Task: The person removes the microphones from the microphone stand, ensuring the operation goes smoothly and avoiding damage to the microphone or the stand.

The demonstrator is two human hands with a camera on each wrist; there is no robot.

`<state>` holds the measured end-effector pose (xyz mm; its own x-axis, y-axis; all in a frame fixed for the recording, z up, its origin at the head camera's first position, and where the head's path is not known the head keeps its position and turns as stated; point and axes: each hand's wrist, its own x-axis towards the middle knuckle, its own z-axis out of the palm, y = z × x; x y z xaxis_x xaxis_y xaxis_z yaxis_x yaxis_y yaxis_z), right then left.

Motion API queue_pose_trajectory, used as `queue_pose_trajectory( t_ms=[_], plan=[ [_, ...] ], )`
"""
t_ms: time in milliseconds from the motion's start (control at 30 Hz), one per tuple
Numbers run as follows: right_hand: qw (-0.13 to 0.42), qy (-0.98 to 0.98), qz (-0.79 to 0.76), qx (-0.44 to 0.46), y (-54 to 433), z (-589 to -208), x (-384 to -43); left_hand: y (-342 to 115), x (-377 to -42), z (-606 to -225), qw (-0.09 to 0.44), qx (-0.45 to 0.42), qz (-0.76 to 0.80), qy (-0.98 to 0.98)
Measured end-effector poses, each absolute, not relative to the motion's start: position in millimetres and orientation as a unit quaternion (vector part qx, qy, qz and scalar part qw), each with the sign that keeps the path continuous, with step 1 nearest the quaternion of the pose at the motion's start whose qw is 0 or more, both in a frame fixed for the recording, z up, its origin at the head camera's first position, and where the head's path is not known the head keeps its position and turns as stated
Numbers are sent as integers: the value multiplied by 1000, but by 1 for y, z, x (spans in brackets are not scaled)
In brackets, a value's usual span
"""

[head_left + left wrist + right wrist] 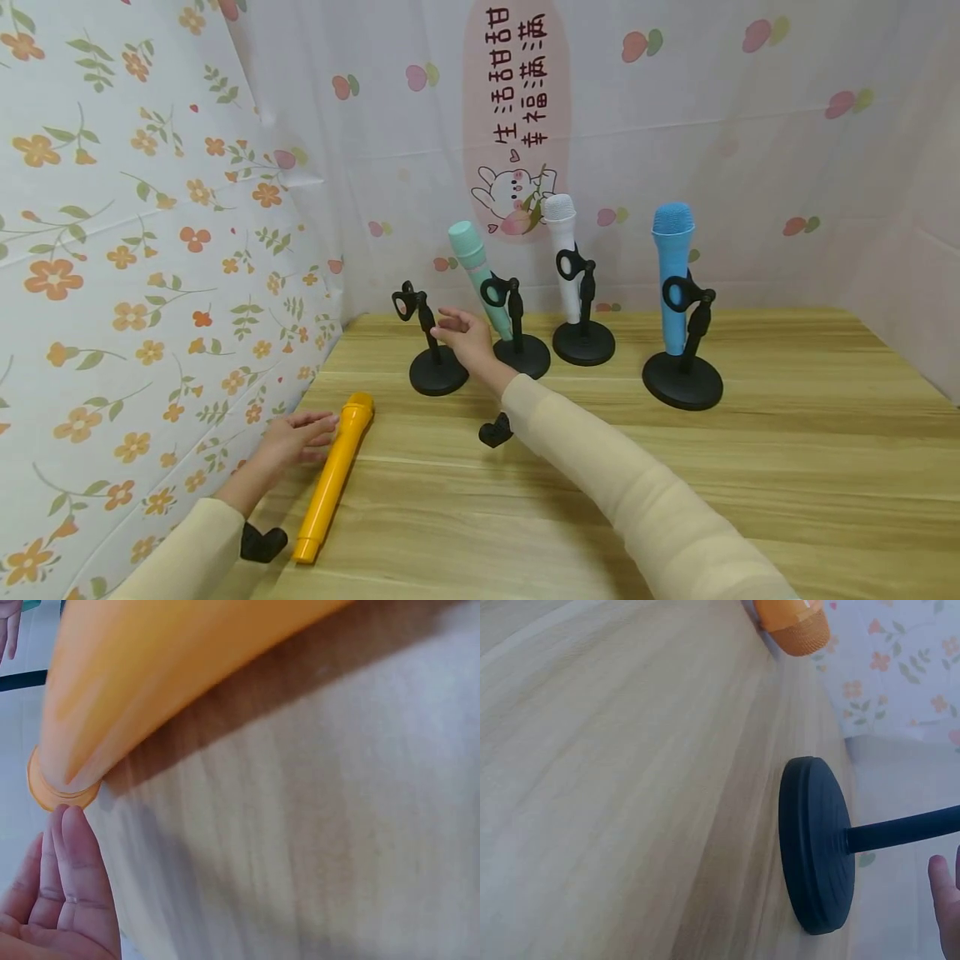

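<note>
An orange microphone (333,479) lies on the table at the left, its head pointing away. My left hand (294,443) is beside its upper part, with fingers extended and thumb apart; in the left wrist view the fingertips (73,817) come right up to the microphone's head (52,796). Farther back, a black microphone stand (438,372) has an unfilled clip on top. My right hand (467,337) reaches to the right side of that stand's pole, fingers loosely spread and holding nothing. In the right wrist view, fingertips (939,877) show just below the pole (907,829).
To the right, three more stands hold a mint green microphone (480,271), a white microphone (564,242) and a blue microphone (673,275). Patterned cloth (405,167) hangs behind and at the left of the wooden table (810,467).
</note>
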<state>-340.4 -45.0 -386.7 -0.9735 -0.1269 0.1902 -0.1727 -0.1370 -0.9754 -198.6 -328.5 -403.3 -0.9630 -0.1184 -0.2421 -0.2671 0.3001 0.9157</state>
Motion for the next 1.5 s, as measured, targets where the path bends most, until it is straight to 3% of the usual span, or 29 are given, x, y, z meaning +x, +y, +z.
queue_pose_trajectory(
  t_ms=[567, 1500],
  plan=[
    [-12, -678, 725, 124, -17, -393, -321, -318, -209, -384, 36, -95, 562, 821],
    [-24, -658, 741, 137, 46, -397, -300, -249, -234, -347, 61, -23, 606, 793]
  ],
)
